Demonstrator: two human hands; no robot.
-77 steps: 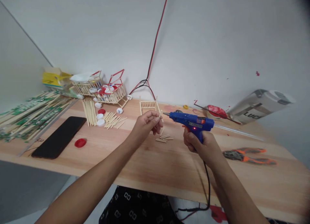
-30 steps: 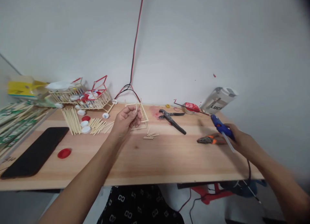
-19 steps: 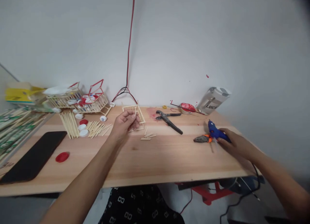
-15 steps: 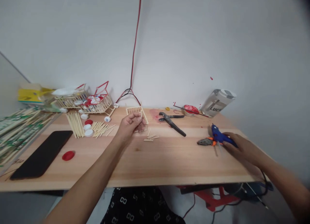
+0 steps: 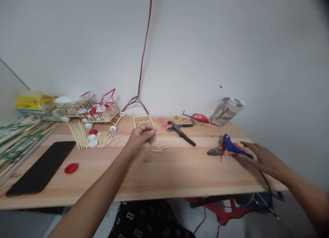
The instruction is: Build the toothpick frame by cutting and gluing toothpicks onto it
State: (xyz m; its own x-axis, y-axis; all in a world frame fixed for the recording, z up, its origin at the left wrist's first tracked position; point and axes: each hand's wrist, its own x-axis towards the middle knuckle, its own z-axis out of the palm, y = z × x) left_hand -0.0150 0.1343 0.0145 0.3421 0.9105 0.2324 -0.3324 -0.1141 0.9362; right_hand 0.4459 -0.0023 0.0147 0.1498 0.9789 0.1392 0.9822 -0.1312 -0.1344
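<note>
My left hand (image 5: 142, 133) is closed in a pinch on a short wooden stick (image 5: 155, 125), of which only a pale tip shows above the fingertips. Just behind it stands a small wooden stick frame (image 5: 142, 119), partly hidden by the hand. Short cut sticks (image 5: 159, 148) lie to the right of the fingers. My right hand (image 5: 258, 155) has its fingers spread around the handle end of a blue glue gun (image 5: 235, 147), not closed on it. Under the glue gun lie pliers with orange handles (image 5: 215, 151).
Black-handled cutters (image 5: 183, 133) lie mid-table, near a red-stained cup (image 5: 200, 119) and a tilted can (image 5: 228, 111). At left are stick baskets (image 5: 102, 114), bottle caps (image 5: 71, 168), loose sticks (image 5: 78, 135) and a black phone (image 5: 41, 168). A red-black cable (image 5: 145, 49) hangs down the wall.
My right hand has loosened from the glue gun, which now rests on the table by the pliers. The stick in my left hand has tilted and the hand has turned slightly.
</note>
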